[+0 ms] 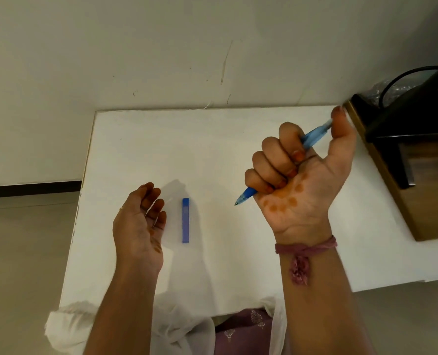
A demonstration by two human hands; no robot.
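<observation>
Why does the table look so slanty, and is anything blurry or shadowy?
In the head view, the wide-angle lens splays the edges of the white table outward; soft light leaves only a faint grey shadow past the left hand, near the blue stick; the thumb tip of the right hand, gripping the blue pen, looks slightly smeared.

Your right hand [302, 183]: orange henna dots [282, 204] beside the grip; pink tasselled thread band [307, 248] below it; sheer white sleeves [66, 326].
</observation>
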